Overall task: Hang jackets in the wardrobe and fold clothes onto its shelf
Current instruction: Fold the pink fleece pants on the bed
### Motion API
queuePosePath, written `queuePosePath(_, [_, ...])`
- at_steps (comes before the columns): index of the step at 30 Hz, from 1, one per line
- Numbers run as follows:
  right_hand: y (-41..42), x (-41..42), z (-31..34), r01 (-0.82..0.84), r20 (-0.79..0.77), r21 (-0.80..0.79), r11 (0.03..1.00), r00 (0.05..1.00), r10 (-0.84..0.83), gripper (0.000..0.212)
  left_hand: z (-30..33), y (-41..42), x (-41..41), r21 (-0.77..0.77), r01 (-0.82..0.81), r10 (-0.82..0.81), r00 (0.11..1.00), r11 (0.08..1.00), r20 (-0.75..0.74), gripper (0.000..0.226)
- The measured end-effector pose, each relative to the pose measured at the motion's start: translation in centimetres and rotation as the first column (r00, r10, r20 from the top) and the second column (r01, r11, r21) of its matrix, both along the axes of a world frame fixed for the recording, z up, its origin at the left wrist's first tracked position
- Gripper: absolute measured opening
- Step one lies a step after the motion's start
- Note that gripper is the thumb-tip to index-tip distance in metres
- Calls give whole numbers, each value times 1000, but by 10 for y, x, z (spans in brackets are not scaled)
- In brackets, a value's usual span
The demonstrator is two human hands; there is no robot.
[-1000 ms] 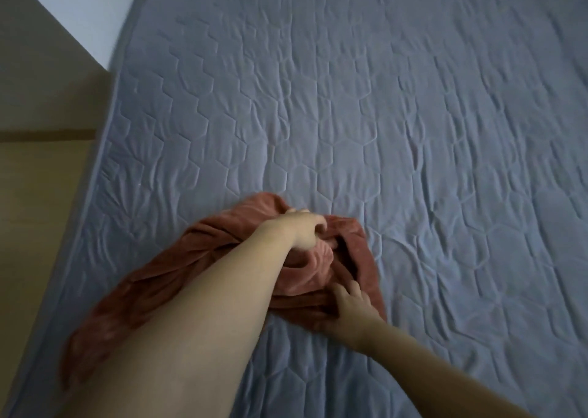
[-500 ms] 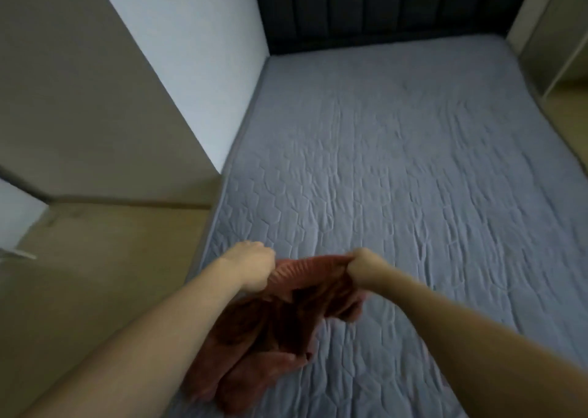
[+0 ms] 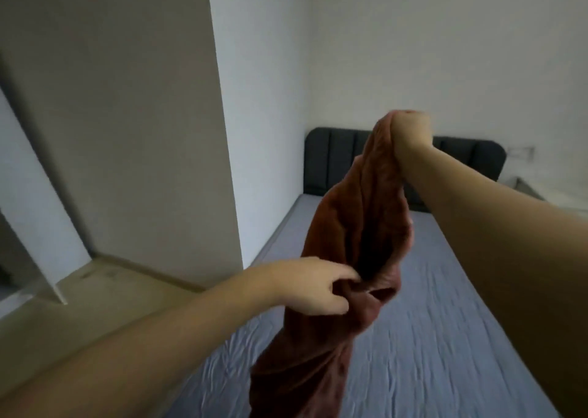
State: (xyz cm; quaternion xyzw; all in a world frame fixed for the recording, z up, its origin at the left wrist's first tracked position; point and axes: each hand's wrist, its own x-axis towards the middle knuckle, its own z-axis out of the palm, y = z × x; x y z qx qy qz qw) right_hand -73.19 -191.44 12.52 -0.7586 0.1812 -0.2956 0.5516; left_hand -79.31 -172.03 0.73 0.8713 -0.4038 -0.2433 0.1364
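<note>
1. Head view: the right hand (image 3: 409, 131), raised high, has its fingers clenched tight around the top of a rust-red garment (image 3: 359, 233).
2. The left hand (image 3: 305, 285) pinches a lower fold with loosely curled fingers.
3. The garment hangs lengthwise, nearly vertical, above the bed (image 3: 445, 338).

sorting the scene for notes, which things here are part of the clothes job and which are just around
Part of the job:
- rust-red garment, hanging in the air
- right hand, gripping its top
- left hand, fingers pinching a lower fold

Just around:
- bed with grey cover
- dark headboard
- beige panel on the left
- white wall
</note>
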Motion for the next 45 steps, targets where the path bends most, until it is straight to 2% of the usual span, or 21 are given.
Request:
queuePosePath(2, [7, -9, 25, -1, 74, -17, 1000, 997, 2, 15, 9, -10, 2, -98, -36, 87, 807, 995, 584, 47])
queuePosePath(4, [12, -16, 41, 31, 122, -75, 997, 992, -21, 14, 14, -27, 4, -161, 30, 107, 626, 987, 772, 59])
queuePosePath(7, [9, -23, 58, 71, 110, -136, 988, 992, -56, 23, 7, -60, -4, -101, 224, -59, 611, 969, 789, 68])
queuePosePath(10, [-16, -37, 67, 102, 129, -123, 987, 988, -86, 20, -11, -76, -6, 17, 119, -107, 810, 993, 577, 79])
queuePosePath(12, [-43, -49, 67, 114, 132, -98, 989, 986, -100, 18, -6, -70, 7, 129, 44, -105, 855, 991, 508, 75])
queuePosePath(14, [-72, -63, 63, 183, 152, -154, 971, 975, -160, 21, 15, -52, 31, 61, -13, -20, 857, 998, 516, 60])
queuePosePath(16, [-99, -79, 59, 255, 212, -358, 898, 959, -188, 23, 49, -28, 60, -82, -89, 120, 803, 993, 584, 49])
queuePosePath(18, [-120, -96, 57, 184, 160, -667, 722, 982, -103, 24, 84, -6, 85, -167, -145, 221, 649, 975, 728, 34])
queuePosePath(20, [-133, -114, 60, 2, -23, -938, 348, 998, -66, 20, 113, 7, 101, -274, -153, 313, 500, 950, 807, 19])
queuePosePath(22, [-136, -125, 62, -140, -131, -989, -50, 979, -155, 16, 137, 8, 105, -378, -111, 383, 475, 919, 792, 6])
queuePosePath(23, [-135, -126, 60, -166, -132, -973, -163, 971, -197, 21, 147, 4, 102, -409, -94, 399, 489, 908, 775, 10])
queuePosePath(25, [-128, -126, 56, -171, -116, -963, -208, 960, -254, 43, 159, -4, 93, -442, -53, 405, 509, 895, 759, 20])
queuePosePath(28, [-127, -124, 50, -181, -114, -973, -140, 915, -387, 59, 159, -7, 79, -445, 7, 403, 409, 896, 819, 24])
queuePosePath(31, [-122, -119, 46, -150, -169, -986, 77, 871, -461, 43, 151, -1, 71, -384, -60, 386, 247, 921, 889, 43])
queuePosePath(34, [-104, -116, 41, -30, -146, -953, 301, 917, -371, 27, 152, 10, 65, -403, -218, 438, 147, 889, 887, 42])
queuePosePath(37, [-93, -125, 39, 135, 8, -933, 334, 934, -357, 17, 152, 30, 58, -475, -323, 522, 76, 819, 849, 35])
queuePosePath(38, [-89, -129, 38, 187, 38, -895, 406, 937, -347, 17, 149, 40, 55, -496, -309, 532, 41, 812, 846, 33])
queuePosePath(40, [-71, -136, 34, 170, 57, -640, 749, 983, -175, 17, 142, 58, 50, -496, -253, 508, -21, 830, 861, 27])
queuePosePath(41, [-59, -139, 31, 44, 57, -434, 900, 998, -21, 15, 140, 63, 48, -483, -231, 485, -53, 845, 873, 24])
queuePosePath(42, [-45, -140, 27, -134, 65, -239, 962, 986, 153, 18, 140, 66, 47, -472, -218, 469, -66, 854, 880, 21])
queuePosePath(45, [-16, -143, 8, -437, 115, 89, 895, 897, 426, 16, 137, 74, 45, -500, -185, 514, 35, 846, 857, 14])
